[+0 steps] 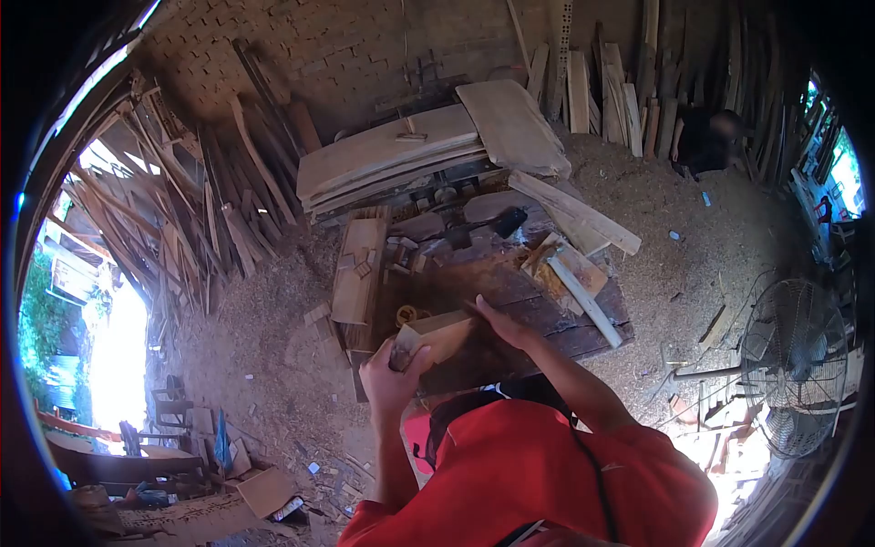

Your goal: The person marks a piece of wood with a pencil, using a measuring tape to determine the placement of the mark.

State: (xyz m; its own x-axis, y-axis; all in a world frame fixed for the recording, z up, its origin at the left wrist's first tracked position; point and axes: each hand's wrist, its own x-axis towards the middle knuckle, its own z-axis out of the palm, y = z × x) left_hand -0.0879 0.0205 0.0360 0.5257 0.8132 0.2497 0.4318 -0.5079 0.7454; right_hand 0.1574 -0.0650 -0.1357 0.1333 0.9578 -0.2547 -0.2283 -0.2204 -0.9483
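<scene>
A light wooden block (pixel 444 334) lies over the near edge of the dark workbench (pixel 492 273). My left hand (pixel 394 374) is wrapped round its left end, with the thumb on the near side. At the block's right end is my right hand (pixel 499 323), its fingers stretched out and apart from one another; whether the palm touches the wood cannot be made out. A round yellowish roll (pixel 406 314) sits just beyond the block's left end.
Planks (pixel 360 273) and small offcuts lie on the bench's left side, a pale strip (pixel 585 301) on its right. Large boards (pixel 392 155) are stacked behind. A wire fan (pixel 795 356) stands at right. A person in dark clothes (pixel 702 141) is at the back right.
</scene>
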